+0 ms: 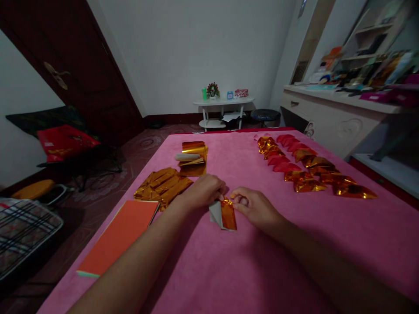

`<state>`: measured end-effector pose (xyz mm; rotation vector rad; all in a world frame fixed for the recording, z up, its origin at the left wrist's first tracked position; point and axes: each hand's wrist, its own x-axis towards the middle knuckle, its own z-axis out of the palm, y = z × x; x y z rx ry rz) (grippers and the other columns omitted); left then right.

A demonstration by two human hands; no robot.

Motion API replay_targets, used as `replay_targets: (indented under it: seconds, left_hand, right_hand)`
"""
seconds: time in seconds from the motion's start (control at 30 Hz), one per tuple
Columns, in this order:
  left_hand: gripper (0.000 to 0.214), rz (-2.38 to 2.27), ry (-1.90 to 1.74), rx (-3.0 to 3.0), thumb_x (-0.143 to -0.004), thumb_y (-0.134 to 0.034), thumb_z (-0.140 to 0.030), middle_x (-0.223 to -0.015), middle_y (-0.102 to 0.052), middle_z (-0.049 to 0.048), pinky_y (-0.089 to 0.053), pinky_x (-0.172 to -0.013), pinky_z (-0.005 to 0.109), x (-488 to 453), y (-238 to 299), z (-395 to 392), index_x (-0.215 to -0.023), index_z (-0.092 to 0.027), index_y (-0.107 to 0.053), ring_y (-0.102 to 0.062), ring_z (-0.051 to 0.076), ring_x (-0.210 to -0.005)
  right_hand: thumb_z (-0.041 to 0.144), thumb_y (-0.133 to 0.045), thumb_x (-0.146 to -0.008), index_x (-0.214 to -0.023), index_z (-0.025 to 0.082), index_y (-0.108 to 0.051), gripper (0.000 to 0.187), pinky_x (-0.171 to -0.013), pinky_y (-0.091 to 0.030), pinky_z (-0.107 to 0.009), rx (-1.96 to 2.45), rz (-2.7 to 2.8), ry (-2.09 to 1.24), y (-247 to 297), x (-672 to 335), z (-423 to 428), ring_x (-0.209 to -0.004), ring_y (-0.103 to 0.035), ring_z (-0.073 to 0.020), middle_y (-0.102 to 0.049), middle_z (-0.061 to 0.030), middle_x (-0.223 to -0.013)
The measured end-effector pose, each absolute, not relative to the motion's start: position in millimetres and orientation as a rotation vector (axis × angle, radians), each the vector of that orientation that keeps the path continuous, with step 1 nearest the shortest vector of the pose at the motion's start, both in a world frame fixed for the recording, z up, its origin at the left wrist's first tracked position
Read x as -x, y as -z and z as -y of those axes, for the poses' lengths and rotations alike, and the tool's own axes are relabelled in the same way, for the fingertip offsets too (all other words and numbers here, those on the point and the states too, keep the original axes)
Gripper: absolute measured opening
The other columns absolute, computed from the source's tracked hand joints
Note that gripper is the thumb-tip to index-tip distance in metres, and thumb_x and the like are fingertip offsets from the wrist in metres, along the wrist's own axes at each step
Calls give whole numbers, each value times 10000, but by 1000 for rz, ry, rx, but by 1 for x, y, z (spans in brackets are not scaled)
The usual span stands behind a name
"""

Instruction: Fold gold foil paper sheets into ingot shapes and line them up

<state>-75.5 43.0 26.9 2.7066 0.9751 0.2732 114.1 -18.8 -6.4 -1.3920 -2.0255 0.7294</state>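
Note:
Near the middle of the pink-covered table [209, 279] lies a small folded piece of gold foil paper [228, 216] with a grey underside showing on its left part. My left hand [209, 190] has its fingers closed on the paper's upper left edge. From the other side, my right hand [249, 204] pinches the crinkled upper right edge between thumb and fingers. The fingertips of both hands almost meet at the top of the paper. Its lower end rests flat on the cloth, pointing toward me.
At left lie a stack of orange paper [121, 235], creased gold foil sheets [162, 185] and partly rolled gold foil [194, 160]. Rows of folded gold pieces [304, 181] and red pieces [283, 163] stand at right. A white side table [224, 102] is against the wall; a dresser [340, 109] stands right.

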Motion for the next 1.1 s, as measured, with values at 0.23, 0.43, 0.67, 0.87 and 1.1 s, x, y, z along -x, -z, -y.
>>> replay_targets:
  seconds: [0.23, 0.43, 0.67, 0.87, 1.1]
  left_hand:
    - [110, -798, -352, -2548, -769, -661, -245, -707, -648, 4, -342, -627, 222, 62, -15, -66, -736, -140, -660, -534, 116, -678]
    - [104, -822, -425, -2528, -764, -681, -233, -735, -653, 3, -384, -643, 212, 60, -14, -66, -781, -132, -665, -550, 110, -684]
    - [99, -975, -545, -2721, -825, -593, -186, -821, -626, 57, -407, -719, 296, 66, -16, -18, -836, -155, -686, -544, 173, -784]
    - [224, -1108, -483, -2784, -924, -429, -182, -899, -621, 61, -451, -749, 313, 75, -6, 50, -959, -165, -649, -548, 179, -838]
    - [258, -1102, -613, -2819, -945, -395, -172, -961, -640, 78, -509, -775, 334, 76, 5, 66, -1046, -135, -630, -554, 190, -875]
  right_hand:
    - [38, -571, -723, -991, 223, -674, 342, -956, -392, -340, 990, 2173, -713, 1, -129, 32, -1067, -520, -189, -615, -45, -1113]
    - [102, -597, -814, -959, 229, -712, 225, -930, -411, -327, 872, 2270, -792, 1, -133, 30, -1035, -538, -180, -650, -41, -1056]
    - [142, -483, -895, -895, 215, -741, 268, -783, -440, -279, 924, 2238, -822, 5, -134, 31, -883, -551, -155, -593, -50, -891]
    - [139, -547, -826, -821, 223, -754, 224, -721, -437, -247, 1017, 2131, -1080, -1, -130, 27, -801, -570, -139, -626, -22, -811]
    - [163, -595, -710, -863, 171, -679, 175, -582, -412, -216, 1299, 1862, -1217, 4, -123, 22, -626, -514, -107, -570, 19, -683]
